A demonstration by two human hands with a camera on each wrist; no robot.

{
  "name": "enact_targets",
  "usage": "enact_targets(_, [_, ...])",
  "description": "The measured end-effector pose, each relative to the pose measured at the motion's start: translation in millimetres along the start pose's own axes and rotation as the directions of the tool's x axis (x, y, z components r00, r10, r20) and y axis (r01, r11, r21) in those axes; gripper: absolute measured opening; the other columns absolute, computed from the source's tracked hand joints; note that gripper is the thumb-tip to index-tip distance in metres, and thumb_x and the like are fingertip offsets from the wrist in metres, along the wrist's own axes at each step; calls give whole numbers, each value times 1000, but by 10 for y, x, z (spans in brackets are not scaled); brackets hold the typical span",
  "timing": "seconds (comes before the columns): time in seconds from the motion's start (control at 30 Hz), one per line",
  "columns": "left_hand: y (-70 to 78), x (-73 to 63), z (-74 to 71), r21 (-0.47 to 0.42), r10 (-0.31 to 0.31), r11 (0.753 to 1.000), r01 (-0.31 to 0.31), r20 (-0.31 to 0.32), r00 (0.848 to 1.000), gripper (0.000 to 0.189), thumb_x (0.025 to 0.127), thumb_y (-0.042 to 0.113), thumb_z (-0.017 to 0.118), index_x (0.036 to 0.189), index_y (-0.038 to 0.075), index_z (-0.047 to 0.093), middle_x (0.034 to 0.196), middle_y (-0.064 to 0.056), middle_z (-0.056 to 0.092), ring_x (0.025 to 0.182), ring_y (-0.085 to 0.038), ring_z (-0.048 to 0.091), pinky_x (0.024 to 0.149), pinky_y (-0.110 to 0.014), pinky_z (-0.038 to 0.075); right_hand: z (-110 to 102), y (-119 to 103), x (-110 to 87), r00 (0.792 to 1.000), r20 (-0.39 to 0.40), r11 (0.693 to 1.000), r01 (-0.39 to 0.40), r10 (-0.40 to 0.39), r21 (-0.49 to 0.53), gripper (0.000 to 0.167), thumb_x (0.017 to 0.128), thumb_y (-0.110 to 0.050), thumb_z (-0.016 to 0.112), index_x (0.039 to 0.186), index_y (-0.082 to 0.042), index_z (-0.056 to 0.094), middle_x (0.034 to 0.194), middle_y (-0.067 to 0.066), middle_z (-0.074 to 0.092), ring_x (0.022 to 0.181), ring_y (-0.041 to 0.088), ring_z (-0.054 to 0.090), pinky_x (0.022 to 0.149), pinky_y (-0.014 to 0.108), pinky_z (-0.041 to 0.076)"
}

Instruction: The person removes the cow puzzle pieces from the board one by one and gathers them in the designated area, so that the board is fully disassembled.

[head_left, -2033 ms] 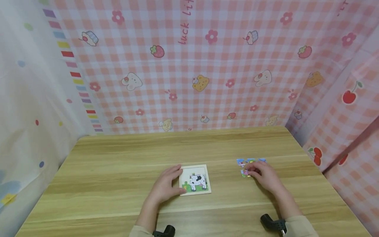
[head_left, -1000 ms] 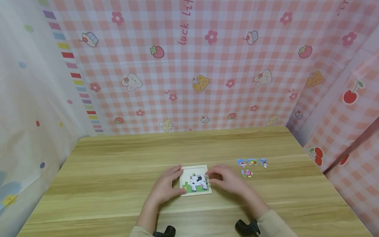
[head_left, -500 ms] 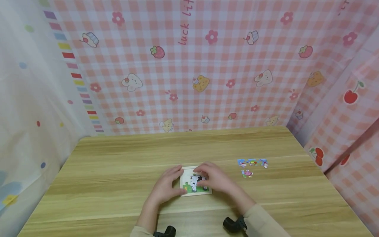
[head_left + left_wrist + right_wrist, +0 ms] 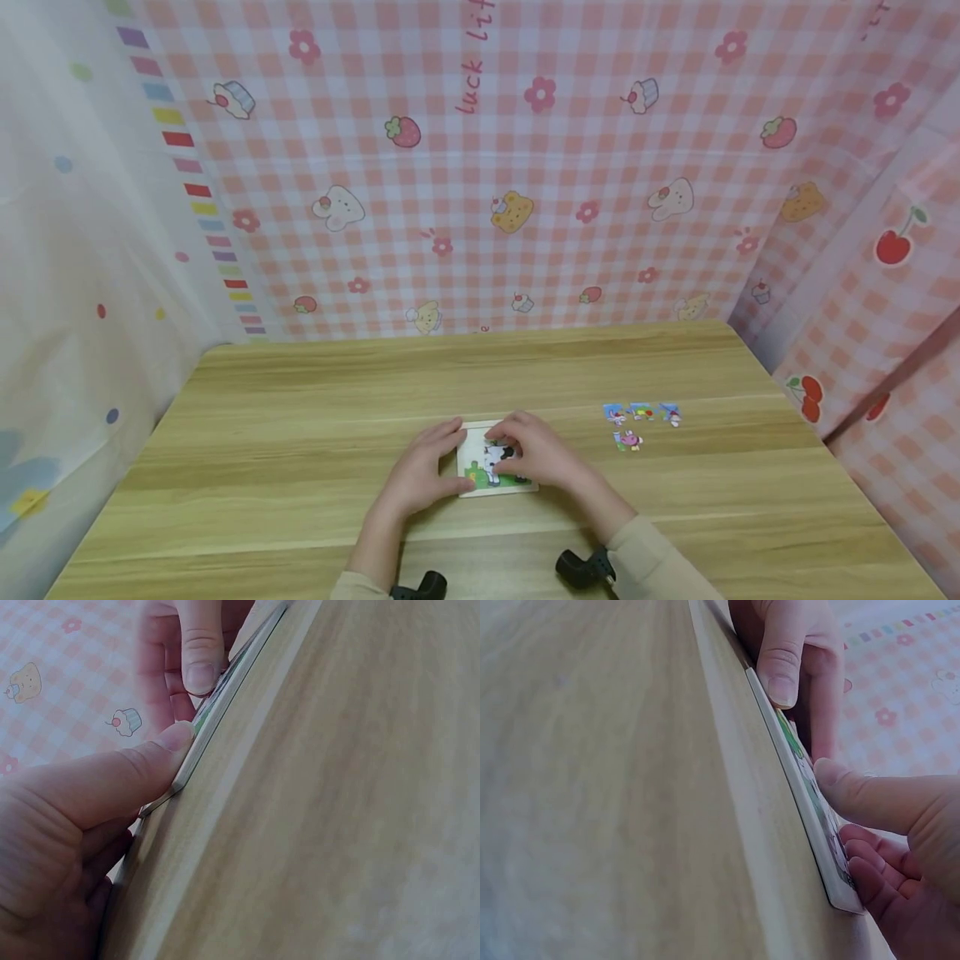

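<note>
A square puzzle board [image 4: 471,446] with a pale rim lies flat on the table, showing a cow on green grass and a bare upper part. My left hand [image 4: 418,468] holds its left side, thumb at the near corner and fingers at the far one. In the left wrist view the left thumb [image 4: 169,742] presses on the rim. My right hand [image 4: 542,450] is over the board's right half, its thumb and fingers curled about a puzzle piece at the cow picture. That piece is mostly hidden. In the right wrist view the right thumb [image 4: 847,787] touches the picture.
Several loose puzzle pieces [image 4: 628,440] with blue and pink prints lie on the wooden table [image 4: 300,417], right of the board. A checked cloth [image 4: 450,167] hangs behind the table's far edge. Further cloths hang at both sides.
My right hand has come left from the loose pieces to the board and over the cow picture. Over the last half second it shifted slightly left. The left hand stays on the board.
</note>
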State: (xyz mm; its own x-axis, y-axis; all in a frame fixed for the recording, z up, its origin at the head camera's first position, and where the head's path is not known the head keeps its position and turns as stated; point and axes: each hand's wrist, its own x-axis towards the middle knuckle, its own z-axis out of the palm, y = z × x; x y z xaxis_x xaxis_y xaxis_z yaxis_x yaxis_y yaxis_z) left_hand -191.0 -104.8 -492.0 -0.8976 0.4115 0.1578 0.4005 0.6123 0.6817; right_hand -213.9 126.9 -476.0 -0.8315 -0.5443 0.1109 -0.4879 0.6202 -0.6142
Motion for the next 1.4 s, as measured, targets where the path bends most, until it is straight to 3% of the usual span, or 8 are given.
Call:
enact_targets(0.7, [-3, 7, 12, -8, -4, 1000, 4, 0, 1000, 73, 77, 24, 85, 138, -4, 55, 152, -14, 43, 141, -39, 33, 113, -57, 27, 29, -31, 40, 999, 32, 999, -40, 41, -32, 26, 83, -17, 81, 106, -14, 70, 100, -3, 57, 91, 14, 54, 82, 34, 49])
enact_targets(1.1, [-9, 5, 20, -25, -11, 1000, 11, -9, 1000, 74, 76, 25, 86, 137, -3, 55, 152, -14, 43, 141, -39, 33, 113, -57, 27, 48, -58, 36, 998, 10, 998, -64, 64, -5, 24, 82, -14, 81, 102, -15, 67, 96, -3, 56, 88, 15, 52, 80, 33, 48])
enact_targets(1.4, [10, -4, 10, -18, -13, 1000, 13, -9, 1000, 76, 75, 27, 86, 137, -3, 55, 152, -15, 43, 140, -41, 33, 112, -61, 26, 72, -41, 28, 997, -22, 997, -71, 71, 26, 36, 81, -13, 82, 113, -11, 66, 94, -3, 55, 87, 14, 50, 78, 31, 47])
